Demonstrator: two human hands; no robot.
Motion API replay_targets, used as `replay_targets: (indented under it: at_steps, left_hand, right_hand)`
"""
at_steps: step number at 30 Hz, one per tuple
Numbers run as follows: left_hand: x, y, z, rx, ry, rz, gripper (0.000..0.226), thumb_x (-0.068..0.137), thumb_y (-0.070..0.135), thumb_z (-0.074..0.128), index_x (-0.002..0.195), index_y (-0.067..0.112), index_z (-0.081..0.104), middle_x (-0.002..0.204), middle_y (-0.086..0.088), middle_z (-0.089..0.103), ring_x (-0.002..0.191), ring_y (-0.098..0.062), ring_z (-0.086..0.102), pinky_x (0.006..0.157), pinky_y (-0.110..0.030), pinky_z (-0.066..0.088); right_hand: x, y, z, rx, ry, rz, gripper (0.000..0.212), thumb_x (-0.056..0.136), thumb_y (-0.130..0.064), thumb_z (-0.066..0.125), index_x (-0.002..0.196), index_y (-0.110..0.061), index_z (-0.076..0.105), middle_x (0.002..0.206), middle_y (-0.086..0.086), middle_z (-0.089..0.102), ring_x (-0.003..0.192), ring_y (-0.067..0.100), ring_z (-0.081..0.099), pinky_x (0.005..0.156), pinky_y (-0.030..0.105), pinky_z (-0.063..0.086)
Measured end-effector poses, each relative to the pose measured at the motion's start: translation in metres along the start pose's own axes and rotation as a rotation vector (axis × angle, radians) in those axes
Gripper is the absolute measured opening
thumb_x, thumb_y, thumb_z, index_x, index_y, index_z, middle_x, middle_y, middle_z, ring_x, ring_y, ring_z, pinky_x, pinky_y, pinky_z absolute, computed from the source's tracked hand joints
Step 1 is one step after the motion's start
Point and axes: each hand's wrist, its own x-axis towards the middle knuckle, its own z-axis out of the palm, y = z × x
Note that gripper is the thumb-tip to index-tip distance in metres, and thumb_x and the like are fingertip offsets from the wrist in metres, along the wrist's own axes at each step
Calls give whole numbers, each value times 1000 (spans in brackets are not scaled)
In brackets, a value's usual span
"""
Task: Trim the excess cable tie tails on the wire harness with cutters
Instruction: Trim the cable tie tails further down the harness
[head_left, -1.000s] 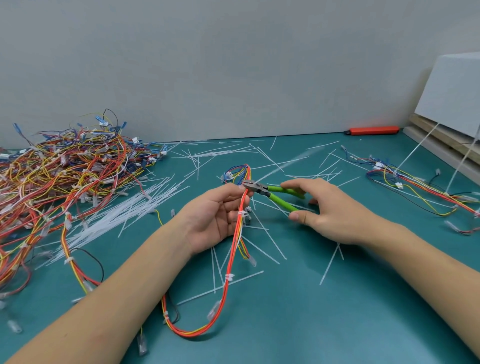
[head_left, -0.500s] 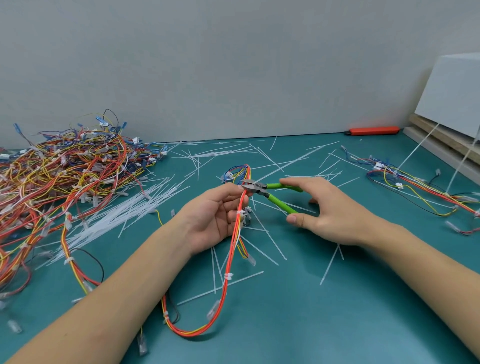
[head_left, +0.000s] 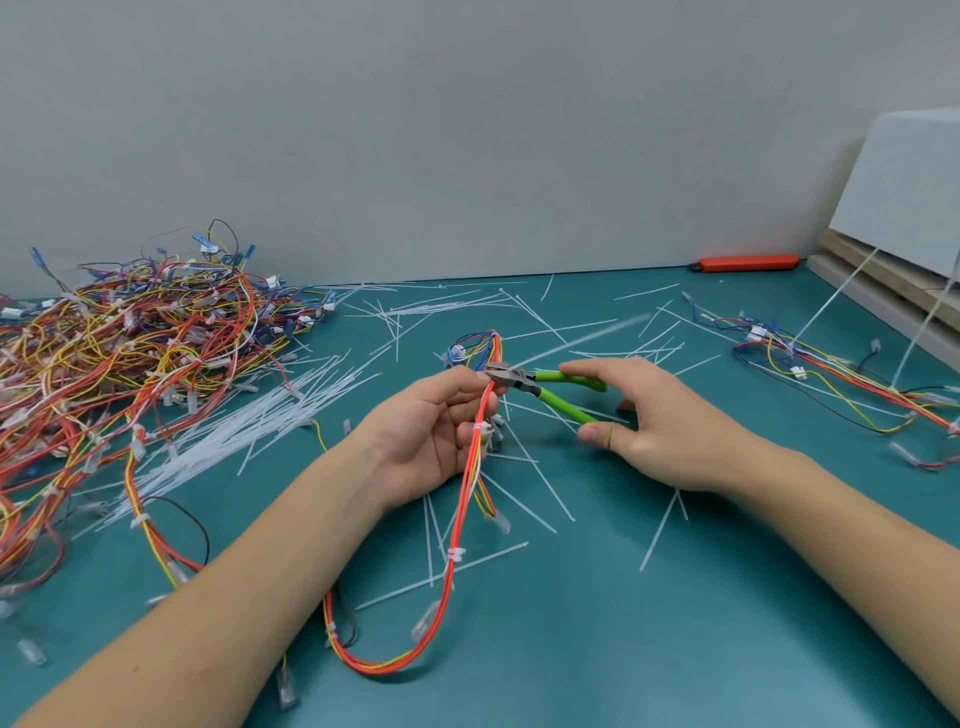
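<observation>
Item: wire harness (head_left: 470, 457), limp, light, which I judge best gripped beside the tie, as my left hand (head_left: 431, 431) grips it; right hand (head_left: 660, 426) holding green-handled cutters (head_left: 540, 387).

Teal table (head_left: 649, 649): harness pile (head_left: 119, 364) left, cut tails (head_left: 540, 483) scattered, orange tool (head_left: 748, 262) rear.

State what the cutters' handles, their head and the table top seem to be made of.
Cutters: handles look like matt green plastic or rubber sleeves; the head looks like grey metal with a dull shine. Table top: smooth teal mat, perhaps rubber or vinyl, faintly glossy.
</observation>
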Motion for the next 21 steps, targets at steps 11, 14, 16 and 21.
replay_targets:
  at_steps: [11, 14, 16, 21]
  left_hand:
    - [0, 0, 0, 18, -7, -1, 13, 75, 21, 71, 76, 11, 79, 69, 0, 64, 44, -9, 43, 44, -21, 41]
    - [0, 1, 1, 5, -8, -3, 13, 77, 20, 70, 79, 10, 78, 70, 1, 64, 44, -9, 44, 45, -20, 41]
    - [-1, 1, 1, -30, -7, -9, 13, 78, 19, 70, 79, 9, 78, 69, 1, 63, 43, -9, 44, 44, -20, 41]
    - [-1, 0, 1, -14, 4, 4, 12, 76, 19, 70, 78, 9, 76, 70, 0, 64, 44, -9, 43, 44, -20, 40]
  right_hand:
    - [2, 4, -2, 7, -1, 2, 58, 92, -32, 77, 145, -37, 53, 139, -22, 54, 129, -5, 43, 101, 11, 33]
    - [3, 4, -3, -4, -34, 5, 45, 97, -27, 73, 137, -36, 57, 126, -17, 61, 113, -6, 49, 89, 4, 32]
    - [2, 3, -3, -9, -37, 4, 46, 95, -31, 74, 137, -36, 56, 125, -17, 60, 114, -2, 49, 89, 5, 32]
    - [0, -1, -3, -23, -37, -3, 62, 94, -37, 74, 150, -36, 47, 142, -24, 49, 130, -4, 39, 100, 5, 28]
